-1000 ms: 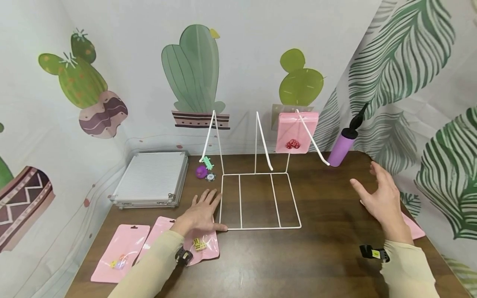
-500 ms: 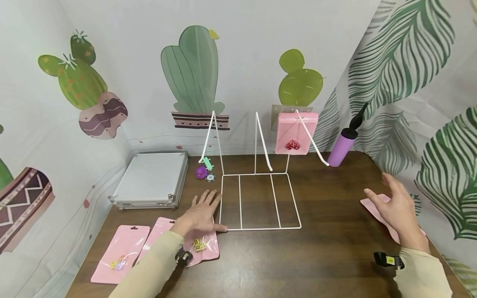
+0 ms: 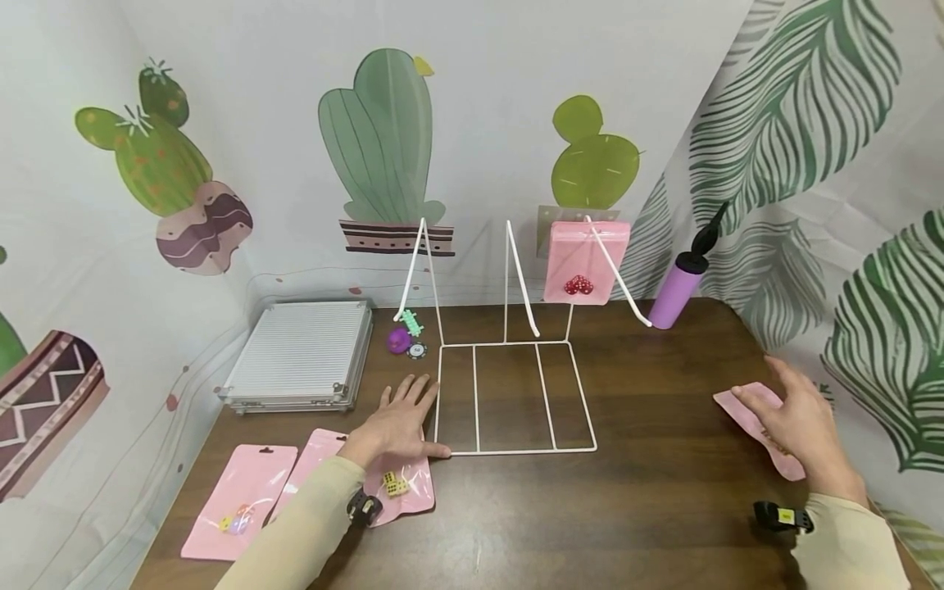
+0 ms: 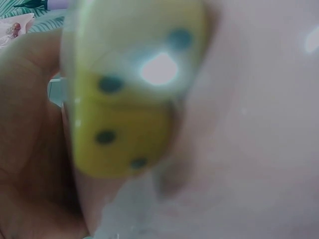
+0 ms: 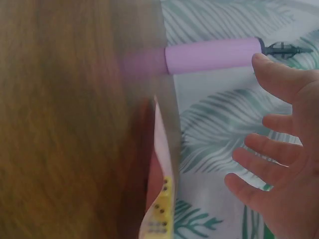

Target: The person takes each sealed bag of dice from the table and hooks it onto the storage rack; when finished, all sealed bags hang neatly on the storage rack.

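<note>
Pink pouches, four counted: one (image 3: 238,500) flat at the near left of the bench (image 3: 649,508), one with yellow dice (image 3: 401,483) under the left hand (image 3: 398,422), one (image 3: 587,262) hung on the white wire rack (image 3: 516,393), and one (image 3: 760,426) at the right edge. Left hand rests flat, fingers straight, on its pouch beside the rack base. Right hand (image 3: 800,422) spread, fingers straight, over the right-edge pouch; contact unclear. No legible writing. Dark wood bench; cactus- and leaf-print backdrop.
</note>
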Tool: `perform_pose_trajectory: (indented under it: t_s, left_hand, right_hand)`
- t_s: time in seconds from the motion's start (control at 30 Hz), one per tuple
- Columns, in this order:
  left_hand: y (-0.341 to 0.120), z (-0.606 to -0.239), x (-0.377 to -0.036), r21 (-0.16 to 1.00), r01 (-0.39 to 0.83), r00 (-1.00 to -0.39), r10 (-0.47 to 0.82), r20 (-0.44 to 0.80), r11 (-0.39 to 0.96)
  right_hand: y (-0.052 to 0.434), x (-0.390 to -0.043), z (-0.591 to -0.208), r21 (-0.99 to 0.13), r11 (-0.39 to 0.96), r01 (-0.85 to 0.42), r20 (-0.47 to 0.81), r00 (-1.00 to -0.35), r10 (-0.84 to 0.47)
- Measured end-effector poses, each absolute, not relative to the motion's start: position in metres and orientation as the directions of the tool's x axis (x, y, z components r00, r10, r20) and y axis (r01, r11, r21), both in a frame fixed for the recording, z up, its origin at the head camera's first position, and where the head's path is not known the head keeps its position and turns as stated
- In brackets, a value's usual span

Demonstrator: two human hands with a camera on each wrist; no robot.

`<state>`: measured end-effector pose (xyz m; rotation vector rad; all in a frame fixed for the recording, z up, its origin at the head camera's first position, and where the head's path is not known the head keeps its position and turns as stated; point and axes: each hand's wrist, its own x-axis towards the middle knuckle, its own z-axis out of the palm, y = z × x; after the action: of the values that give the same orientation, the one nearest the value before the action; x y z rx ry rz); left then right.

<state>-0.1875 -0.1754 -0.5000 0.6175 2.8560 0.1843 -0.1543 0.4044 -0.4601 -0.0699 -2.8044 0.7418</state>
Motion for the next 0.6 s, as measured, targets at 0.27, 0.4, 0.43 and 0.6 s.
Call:
perform_pose_trajectory:
  t_s: [0.27, 0.4, 0.43, 0.6]
  left_hand:
    - [-0.176, -0.499, -0.188, 0.173, 0.401, -0.887, 0.428, -0.171, 0.9]
    - [-0.176, -0.498, -0.188, 0.171, 0.402, -0.888, 0.428, -0.169, 0.9]
    - [-0.176, -0.498, -0.188, 0.17, 0.402, -0.888, 0.428, -0.17, 0.9]
    - [-0.175, -0.498, -0.187, 0.161, 0.4, -0.886, 0.425, -0.183, 0.902]
  right_hand:
    - [0.419, -0.153, -0.471, -0.494, 0.869, -0.019, 0.188, -0.978, 0.086]
    - [0.425, -0.153, -0.474, -0.47, 0.882, -0.029, 0.182, -0.981, 0.064]
    - [0.427, -0.153, -0.475, -0.465, 0.885, -0.031, 0.179, -0.982, 0.06]
    - [0.434, -0.15, -0.478, -0.44, 0.898, -0.011, 0.14, -0.989, 0.056]
